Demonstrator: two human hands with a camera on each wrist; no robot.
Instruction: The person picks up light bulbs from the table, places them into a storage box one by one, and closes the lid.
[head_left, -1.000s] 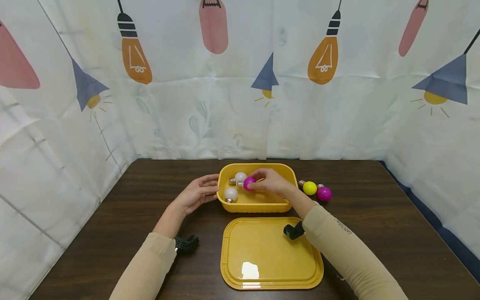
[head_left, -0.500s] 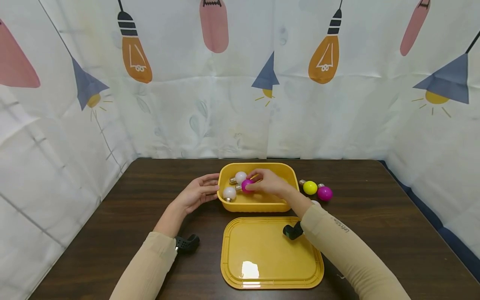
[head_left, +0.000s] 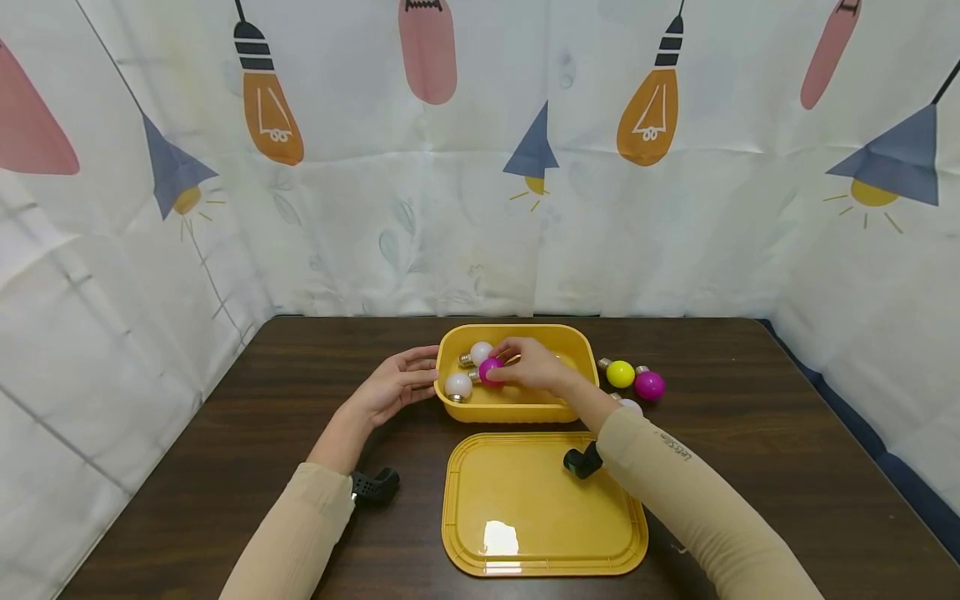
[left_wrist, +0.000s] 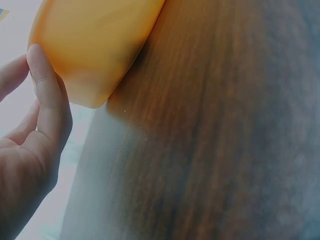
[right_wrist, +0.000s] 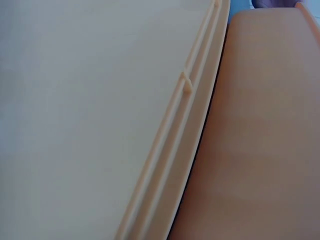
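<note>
A yellow plastic box (head_left: 517, 413) stands near the table's far side. Inside it, my right hand (head_left: 536, 367) pinches a magenta light bulb (head_left: 491, 372) between thumb and fingers, its metal base pointing left. Two white bulbs lie close by in the box: one white bulb (head_left: 482, 353) behind it, another white bulb (head_left: 459, 386) in front and to the left. My left hand (head_left: 390, 387) touches the box's left end with fingers extended; the left wrist view has that hand (left_wrist: 42, 115) against the box wall (left_wrist: 95, 50).
A yellow lid (head_left: 543, 500) lies in front of the box, partly under my right sleeve. Right of the box are a yellow bulb (head_left: 620, 374), another magenta bulb (head_left: 649, 386) and a white bulb (head_left: 632, 406), partly hidden by my right arm. A patterned curtain (head_left: 465, 233) hangs behind the table.
My right hand has shifted slightly left with the magenta bulb, and the front white bulb has edged left. More of the white bulb beside my right arm shows. My left hand stays put.
</note>
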